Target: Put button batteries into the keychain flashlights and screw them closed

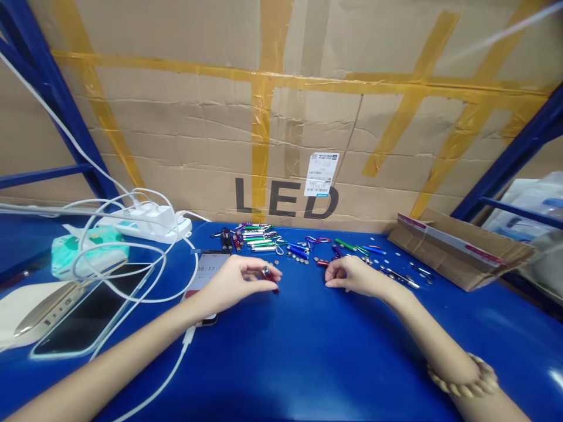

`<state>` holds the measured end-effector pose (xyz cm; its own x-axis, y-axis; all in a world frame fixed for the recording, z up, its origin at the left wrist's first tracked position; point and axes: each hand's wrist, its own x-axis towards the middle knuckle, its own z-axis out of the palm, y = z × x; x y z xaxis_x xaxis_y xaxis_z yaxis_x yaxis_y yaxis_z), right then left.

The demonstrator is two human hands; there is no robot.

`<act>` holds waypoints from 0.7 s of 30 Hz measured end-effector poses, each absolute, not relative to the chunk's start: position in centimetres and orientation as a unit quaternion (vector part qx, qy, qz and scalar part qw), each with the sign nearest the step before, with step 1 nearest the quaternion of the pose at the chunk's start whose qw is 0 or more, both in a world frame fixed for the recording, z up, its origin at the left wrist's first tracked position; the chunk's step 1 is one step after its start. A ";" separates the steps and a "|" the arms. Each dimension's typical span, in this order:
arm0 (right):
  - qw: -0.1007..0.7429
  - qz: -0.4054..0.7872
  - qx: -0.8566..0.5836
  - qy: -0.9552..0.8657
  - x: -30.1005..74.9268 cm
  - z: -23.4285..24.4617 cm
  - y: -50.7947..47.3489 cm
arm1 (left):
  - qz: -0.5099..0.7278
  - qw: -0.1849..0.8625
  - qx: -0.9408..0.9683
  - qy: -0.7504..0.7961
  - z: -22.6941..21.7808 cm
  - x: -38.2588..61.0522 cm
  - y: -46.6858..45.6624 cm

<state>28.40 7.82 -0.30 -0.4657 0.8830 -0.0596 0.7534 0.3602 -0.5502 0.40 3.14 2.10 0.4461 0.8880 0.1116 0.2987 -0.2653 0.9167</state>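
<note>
My left hand (pixel 240 280) holds a small dark red flashlight tube (pixel 270 278) upright between thumb and fingers, above the blue table. To the right, my right hand (pixel 352 275) is closed in a pinch, low over the tabletop; whatever its fingertips hold is hidden. A short red tube (pixel 322 264) shows just beyond those fingertips, and I cannot tell whether they touch it. Behind the hands lies a cluster of finished-looking keychain flashlights (pixel 259 239) in green, silver and dark colours. Blue tubes (pixel 298 251) and small round button cells (pixel 306 261) are scattered nearby.
A phone with a running timer (pixel 210 268) lies beneath my left wrist. White cables (pixel 165 252), a power strip (pixel 149 223), a tissue pack (pixel 90 251) and a second phone (pixel 94 316) crowd the left. An open cardboard box (pixel 457 252) stands right. A large carton (pixel 197 135) forms the back.
</note>
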 end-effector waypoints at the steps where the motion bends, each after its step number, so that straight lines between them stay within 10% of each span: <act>1: 0.129 0.253 -0.496 -0.821 28.2 -0.4 7.8 | 0.344 0.493 0.688 0.408 2.2 0.4 3.0; 12: 0.195 0.158 -0.445 -0.860 25.7 -0.2 6.1 | 0.396 0.691 0.486 0.359 1.5 1.2 1.5; 21: 0.241 0.521 -0.348 -0.741 20.8 -0.3 2.1 | 0.409 0.556 0.606 0.396 1.0 1.4 1.6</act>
<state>20.76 2.10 -0.32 -0.6415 0.7671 -0.0047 0.2640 0.2150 -0.9402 1.38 1.57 0.98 0.3524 0.9341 0.0562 0.0249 -0.0694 0.9973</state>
